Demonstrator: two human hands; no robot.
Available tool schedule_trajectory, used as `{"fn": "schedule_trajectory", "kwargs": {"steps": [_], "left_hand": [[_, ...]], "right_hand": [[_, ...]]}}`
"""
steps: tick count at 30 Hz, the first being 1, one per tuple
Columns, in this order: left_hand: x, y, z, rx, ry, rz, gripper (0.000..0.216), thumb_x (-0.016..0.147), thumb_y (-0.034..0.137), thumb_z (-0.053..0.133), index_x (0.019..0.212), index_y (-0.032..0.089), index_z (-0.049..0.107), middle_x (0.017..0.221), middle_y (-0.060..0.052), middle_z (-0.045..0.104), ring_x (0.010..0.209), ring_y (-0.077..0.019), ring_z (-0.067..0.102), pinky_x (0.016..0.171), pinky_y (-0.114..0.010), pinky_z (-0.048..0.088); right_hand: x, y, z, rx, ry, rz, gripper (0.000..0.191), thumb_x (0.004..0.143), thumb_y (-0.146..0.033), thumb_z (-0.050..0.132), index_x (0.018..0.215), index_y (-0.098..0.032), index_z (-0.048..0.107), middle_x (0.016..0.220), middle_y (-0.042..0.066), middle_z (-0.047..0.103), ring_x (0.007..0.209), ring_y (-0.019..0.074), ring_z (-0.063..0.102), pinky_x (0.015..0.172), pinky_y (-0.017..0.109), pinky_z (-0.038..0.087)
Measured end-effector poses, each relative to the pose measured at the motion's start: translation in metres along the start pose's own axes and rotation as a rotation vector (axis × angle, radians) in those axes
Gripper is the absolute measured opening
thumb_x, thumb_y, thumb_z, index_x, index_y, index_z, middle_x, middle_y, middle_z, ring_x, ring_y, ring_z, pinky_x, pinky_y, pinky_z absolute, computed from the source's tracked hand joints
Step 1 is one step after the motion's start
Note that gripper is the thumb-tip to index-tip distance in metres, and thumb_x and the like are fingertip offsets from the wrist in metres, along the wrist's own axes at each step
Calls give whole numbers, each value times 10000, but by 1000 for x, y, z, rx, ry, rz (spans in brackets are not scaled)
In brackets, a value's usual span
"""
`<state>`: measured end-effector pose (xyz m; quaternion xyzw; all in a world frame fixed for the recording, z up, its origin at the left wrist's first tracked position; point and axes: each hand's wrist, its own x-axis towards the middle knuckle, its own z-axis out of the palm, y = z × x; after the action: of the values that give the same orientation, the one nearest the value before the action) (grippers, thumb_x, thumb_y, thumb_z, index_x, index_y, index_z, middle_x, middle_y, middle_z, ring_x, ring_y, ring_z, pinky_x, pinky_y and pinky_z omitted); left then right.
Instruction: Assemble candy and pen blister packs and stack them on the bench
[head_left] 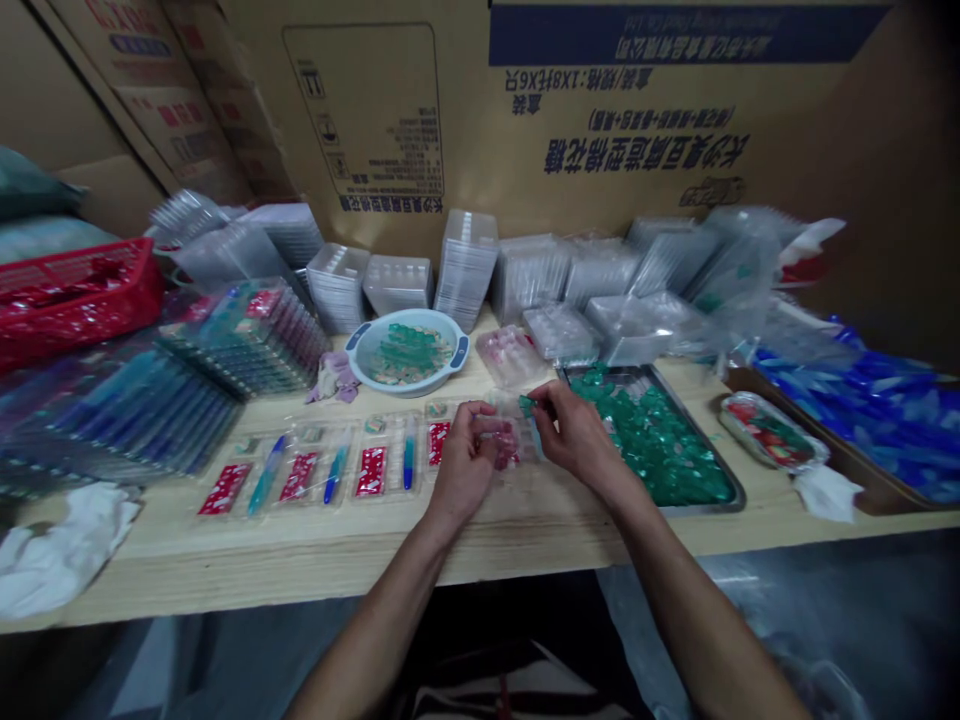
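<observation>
Held low over the surface (525,540), near its front edge and just left of the metal pan (737,493) heaped with green bits: a clear blister tray (517,442), shallow, see-through, red at one end. Left hand (465,465) curled shut around the tray's left end; right hand (574,430) pinching a green piece (527,404) at the tray's top edge. Tray outline mostly lost behind fingers and glare. Upside down on the cardboard box (637,100) behind: Chinese print and "1X8", the rest too blurred to read.
</observation>
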<state>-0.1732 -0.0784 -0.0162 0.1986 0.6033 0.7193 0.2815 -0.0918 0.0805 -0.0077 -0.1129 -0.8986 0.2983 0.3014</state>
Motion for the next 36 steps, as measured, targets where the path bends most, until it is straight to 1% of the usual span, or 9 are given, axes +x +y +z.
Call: {"fn": "schedule_trajectory", "kwargs": {"steps": [5,9,15,20,23,26,30,33,36], "left_hand": [[-4,2,1,30,-5,-7,640,791,127,599,1386,215,381,1069,-72,710,720,-142,673,620,-247,502],[-4,2,-4,-20,-112,-65,472,803,184,658,1263,186,551,1146,-111,696,834,-172,690,668,-261,508],[-8,0,-9,-226,-231,-133,496,796,263,752,1249,210,557,1247,-153,697,971,-241,719,662,-259,491],[-8,-2,-9,-222,-148,-187,559,758,236,783,1281,194,587,1279,-157,691,960,-233,727,645,-250,512],[-2,-3,-12,-209,-49,-265,565,729,182,776,1265,164,598,1230,-168,716,929,-229,739,642,-244,519],[3,-2,-17,-221,45,-307,566,713,117,743,1255,146,583,1138,-165,751,892,-220,749,629,-233,525],[5,2,-16,-251,91,-323,551,725,88,708,1256,147,578,1108,-149,761,834,-195,751,615,-226,537],[5,1,-10,-270,96,-326,523,729,93,709,1237,143,593,1118,-147,759,796,-176,743,619,-233,550],[6,-2,-4,-289,64,-330,502,722,123,727,1209,139,605,1118,-154,757,817,-189,746,639,-247,557]], "right_hand": [[-1,-2,3,22,-14,-67,133,886,-188,496,994,-192,574,826,40,647,720,185,606,692,295,418],[-1,-4,0,-49,-92,-90,128,877,-172,496,985,-193,562,844,47,641,757,198,603,726,313,403],[-2,-7,0,-92,-140,-50,125,877,-161,496,988,-194,544,824,50,653,715,198,592,703,315,390],[-3,-5,13,-89,-107,-21,202,846,-146,516,1041,-187,554,916,59,671,821,202,630,781,327,431],[-3,19,11,-39,-34,37,277,876,-168,509,1148,-194,558,913,38,674,797,178,629,782,307,454],[-4,56,-7,-289,40,247,235,889,-129,465,1052,-182,625,971,99,688,924,229,640,852,362,450],[-9,101,-29,-669,-98,492,321,859,-107,493,1142,-108,644,1135,252,642,1102,389,588,920,550,401],[-11,122,-33,-590,-158,533,308,868,-152,526,1153,-112,635,1150,257,647,1112,399,581,952,592,369],[-11,134,-35,-439,-150,561,243,831,-166,574,1059,-161,658,1008,165,707,1011,329,624,960,529,390]]}}
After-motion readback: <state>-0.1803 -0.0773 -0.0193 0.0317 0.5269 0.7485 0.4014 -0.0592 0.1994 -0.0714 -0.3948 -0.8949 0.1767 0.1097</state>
